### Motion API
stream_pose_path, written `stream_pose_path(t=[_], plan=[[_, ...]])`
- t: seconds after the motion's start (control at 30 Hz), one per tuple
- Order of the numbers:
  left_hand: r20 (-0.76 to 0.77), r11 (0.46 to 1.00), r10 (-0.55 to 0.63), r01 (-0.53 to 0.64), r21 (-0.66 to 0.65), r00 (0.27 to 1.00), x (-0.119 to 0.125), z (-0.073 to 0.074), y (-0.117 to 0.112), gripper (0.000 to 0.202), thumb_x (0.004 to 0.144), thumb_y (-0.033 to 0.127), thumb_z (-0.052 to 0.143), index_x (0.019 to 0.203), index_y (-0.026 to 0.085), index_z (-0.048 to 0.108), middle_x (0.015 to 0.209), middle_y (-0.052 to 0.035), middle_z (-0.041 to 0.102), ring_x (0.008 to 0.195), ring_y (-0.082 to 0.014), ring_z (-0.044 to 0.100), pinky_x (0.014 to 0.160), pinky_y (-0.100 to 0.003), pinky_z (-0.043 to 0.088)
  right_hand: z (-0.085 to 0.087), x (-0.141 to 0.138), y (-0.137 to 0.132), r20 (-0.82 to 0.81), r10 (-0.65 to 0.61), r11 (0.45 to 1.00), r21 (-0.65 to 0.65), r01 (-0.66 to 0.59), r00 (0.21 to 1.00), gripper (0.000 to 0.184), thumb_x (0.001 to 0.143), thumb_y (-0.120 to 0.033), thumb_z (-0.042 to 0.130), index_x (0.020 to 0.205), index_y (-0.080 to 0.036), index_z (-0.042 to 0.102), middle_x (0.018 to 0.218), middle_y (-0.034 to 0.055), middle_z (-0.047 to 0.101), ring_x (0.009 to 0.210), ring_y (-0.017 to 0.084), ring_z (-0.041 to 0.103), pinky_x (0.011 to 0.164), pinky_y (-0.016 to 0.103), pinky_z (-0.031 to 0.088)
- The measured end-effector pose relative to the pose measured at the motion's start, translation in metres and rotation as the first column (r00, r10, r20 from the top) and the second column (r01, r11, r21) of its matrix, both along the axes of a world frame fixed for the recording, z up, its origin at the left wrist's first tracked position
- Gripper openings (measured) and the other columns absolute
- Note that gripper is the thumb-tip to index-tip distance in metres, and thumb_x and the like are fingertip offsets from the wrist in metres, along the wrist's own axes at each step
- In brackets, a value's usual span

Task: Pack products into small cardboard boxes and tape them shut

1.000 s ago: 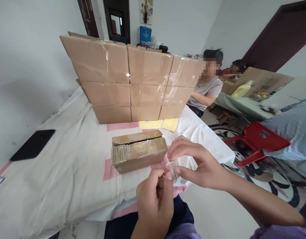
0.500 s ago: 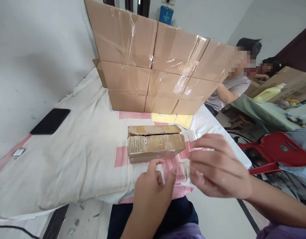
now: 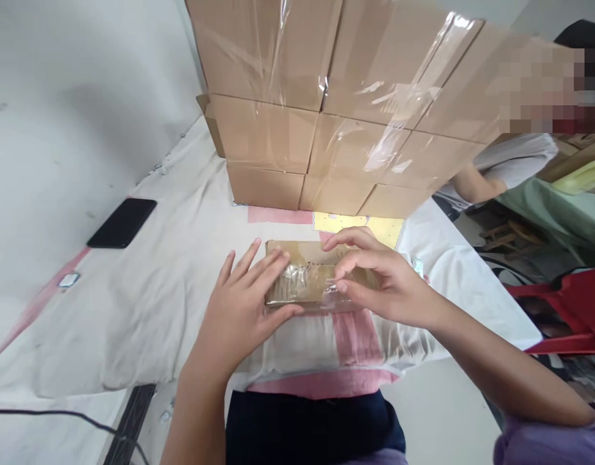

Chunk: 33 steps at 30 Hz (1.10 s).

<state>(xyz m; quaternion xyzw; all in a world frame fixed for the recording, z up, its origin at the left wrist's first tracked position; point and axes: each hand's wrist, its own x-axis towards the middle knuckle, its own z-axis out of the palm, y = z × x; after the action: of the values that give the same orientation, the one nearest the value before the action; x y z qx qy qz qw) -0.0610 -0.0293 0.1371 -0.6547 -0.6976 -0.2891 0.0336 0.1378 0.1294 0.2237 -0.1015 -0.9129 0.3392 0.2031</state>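
Observation:
A small brown cardboard box [image 3: 307,284] lies on the cloth-covered table in front of me, glossy clear tape across its top. My left hand [image 3: 246,290] rests on the box's left end, fingers spread and thumb along its near edge. Over the right part of the box, my right hand [image 3: 379,274] has thumb and forefinger pinched together. A thin see-through film, which looks like a piece of clear tape [image 3: 330,284], shows at those fingertips. The right end of the box is partly hidden by this hand.
Behind the box rises a tall stack of taped cartons [image 3: 345,129]. Yellow paper [image 3: 336,223] lies at its foot. A black phone-like slab [image 3: 123,223] sits to the left. On the right are another person's arm [image 3: 476,184] and a red chair [image 3: 568,310].
My left hand has moved up from in front of the box onto its left end and spread out. My right hand has come in from the right over the box. The view has shifted.

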Motion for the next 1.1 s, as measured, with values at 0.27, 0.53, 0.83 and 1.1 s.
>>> stream_pose_path(t=[0.27, 0.53, 0.83, 1.1], plan=[[-0.004, 1.000, -0.001, 0.001, 0.002, 1.000, 0.001, -0.024, 0.001, 0.058, 0.095, 0.049, 0.060, 0.146, 0.024, 0.051, 0.163, -0.0107, 0.039, 0.155, -0.0348, 0.023, 0.121, -0.062, 0.028, -0.030, -0.036, 0.016, 0.182, -0.118, 0.988, 0.119, 0.098, 0.976, 0.011, 0.091, -0.020, 0.063, 0.081, -0.023, 0.067, 0.128, 0.0056, 0.062, 0.126, 0.028, 0.051, 0.106, 0.050, 0.041], [0.017, 0.998, -0.017, 0.016, 0.062, 1.000, -0.001, -0.028, 0.003, 0.054, 0.094, 0.044, 0.064, 0.142, 0.022, 0.055, 0.159, -0.0132, 0.045, 0.154, -0.0343, 0.028, 0.121, -0.060, 0.029, -0.041, -0.044, 0.026, 0.277, -0.268, 0.960, 0.161, 0.231, 0.923, 0.009, 0.090, -0.027, 0.067, 0.082, -0.023, 0.068, 0.131, 0.0054, 0.061, 0.122, 0.029, 0.054, 0.103, 0.052, 0.042], [-0.094, 0.987, 0.091, -0.077, 0.139, 0.991, 0.042, 0.000, 0.014, 0.050, 0.090, 0.045, 0.068, 0.136, 0.027, 0.062, 0.162, -0.0099, 0.041, 0.151, -0.0401, 0.031, 0.121, -0.064, 0.021, -0.044, -0.042, 0.024, 0.241, -0.283, 0.958, 0.125, 0.259, 0.928, 0.012, 0.089, -0.026, 0.069, 0.077, -0.023, 0.067, 0.130, 0.0054, 0.062, 0.117, 0.028, 0.056, 0.098, 0.050, 0.045], [-0.095, 0.992, 0.107, -0.100, 0.076, 0.990, 0.048, -0.006, 0.018, 0.056, 0.091, 0.037, 0.066, 0.144, 0.023, 0.056, 0.156, -0.0124, 0.049, 0.144, -0.0355, 0.044, 0.123, -0.059, 0.023, -0.047, -0.035, 0.024, 0.113, -0.270, 0.962, 0.008, 0.271, 0.956, 0.011, 0.088, -0.022, 0.067, 0.077, -0.022, 0.067, 0.122, 0.0055, 0.064, 0.112, 0.024, 0.059, 0.092, 0.042, 0.048]])
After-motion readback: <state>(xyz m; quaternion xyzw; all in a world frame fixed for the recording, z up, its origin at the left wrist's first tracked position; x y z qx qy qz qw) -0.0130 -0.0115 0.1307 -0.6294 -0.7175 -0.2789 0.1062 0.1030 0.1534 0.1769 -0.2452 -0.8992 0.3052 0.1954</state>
